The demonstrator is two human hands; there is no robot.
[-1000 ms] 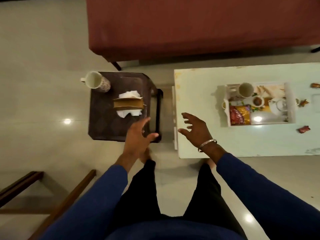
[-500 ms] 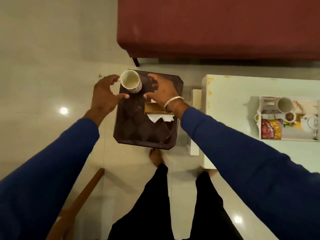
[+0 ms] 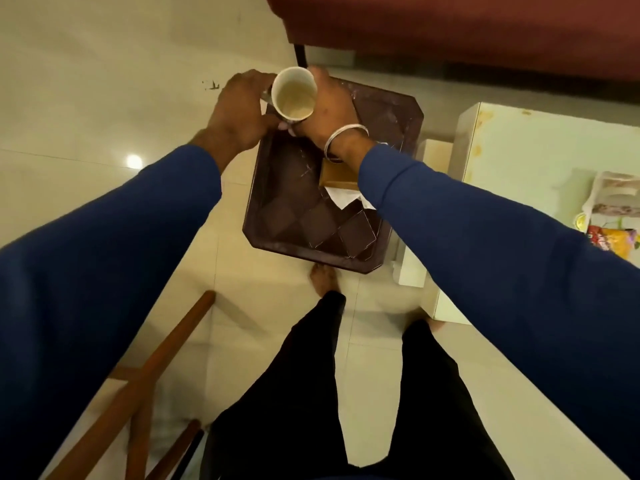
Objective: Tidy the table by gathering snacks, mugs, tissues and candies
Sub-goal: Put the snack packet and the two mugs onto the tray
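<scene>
While both hands grip it, mug (image 3: 294, 95) looks empty.

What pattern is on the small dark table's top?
A diamond check in dark brown on the table, seen best from the head view.

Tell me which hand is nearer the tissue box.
Right. The right hand grips the mug, its wrist just above the tissue box; the left hand holds the mug's far side.

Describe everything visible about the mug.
The mug is white, looks ceramic, with a small pattern low on its outside. It stands roughly upright, mouth open to the camera, pale inside. The left hand and right hand grip its sides at the far corner of the dark side table.
</scene>
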